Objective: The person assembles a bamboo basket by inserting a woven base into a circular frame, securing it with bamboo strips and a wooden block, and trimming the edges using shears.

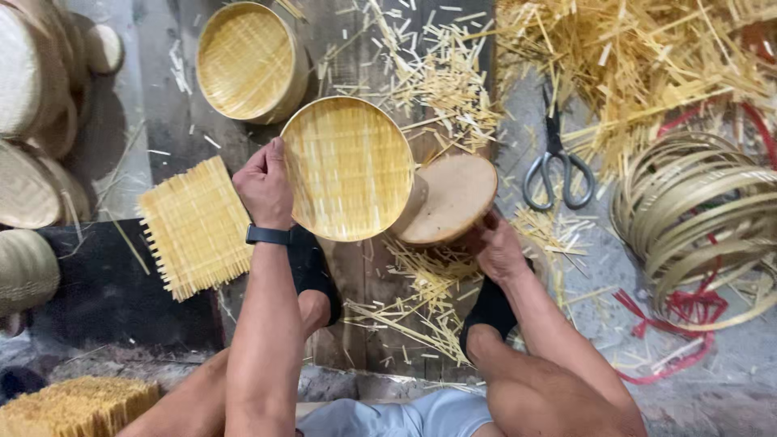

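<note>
Left hand (263, 188) clenched on the left rim of the round woven bamboo tray (348, 168) — its right edge propped on the wooden block (450, 198), right hand (495, 247) gripping that block's near side.

The floor (162, 129) is being crowded by bamboo offcuts (441, 77), scissors (557, 166) and coiled hoops (696, 214); a bare lane is being left beside the square mat (197, 226).

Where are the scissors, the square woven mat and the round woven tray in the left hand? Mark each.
scissors (555, 166): head view, on the pivot above the two handle loops.
square woven mat (197, 226): head view, on its woven middle.
round woven tray (350, 167): head view, on its woven bottom.
</note>
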